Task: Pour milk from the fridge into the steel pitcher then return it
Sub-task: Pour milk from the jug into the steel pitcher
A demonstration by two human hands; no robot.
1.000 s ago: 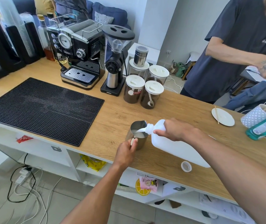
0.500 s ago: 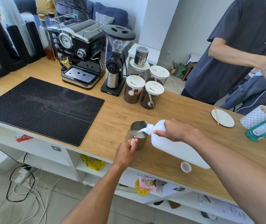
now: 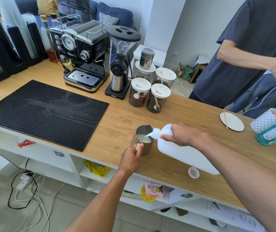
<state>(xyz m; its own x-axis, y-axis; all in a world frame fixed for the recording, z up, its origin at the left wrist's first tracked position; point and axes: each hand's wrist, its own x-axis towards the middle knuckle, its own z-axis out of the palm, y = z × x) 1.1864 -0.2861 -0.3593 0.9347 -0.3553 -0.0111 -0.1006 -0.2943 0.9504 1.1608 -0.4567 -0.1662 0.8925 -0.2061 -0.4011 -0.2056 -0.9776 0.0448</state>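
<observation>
1. On the wooden counter (image 3: 120,121) in front of me stands the steel pitcher (image 3: 142,139), near the front edge and just to the right of the black rubber mat (image 3: 45,113).
2. My left hand (image 3: 131,159) is closed around the handle of the pitcher on the side nearest to me and holds it upright on the counter.
3. My right hand (image 3: 182,135) grips the white milk bottle (image 3: 184,153) at its shoulder, just behind the neck, with the fingers wrapped over the top.
4. The bottle is tilted, with its open mouth at the right rim of the pitcher, beside the spout, and its bottom end pointing back toward me and to the right.
5. A thin white stream goes from the mouth of the bottle into the pitcher, and I see milk already inside it; how full it is I cannot tell exactly.
6. The white cap (image 3: 193,172) lies on the counter apart from the bottle, close to the front edge, with its open side up.
7. Behind the pitcher are four coffee jars (image 3: 151,92) with white lids, then the grinder (image 3: 120,64) and the espresso machine (image 3: 82,54) further left.
8. At the far right side of the counter is a small white saucer (image 3: 232,122) with a wooden stick across it.
9. Another person in a dark shirt (image 3: 244,52) stands on the other side of the counter.
</observation>
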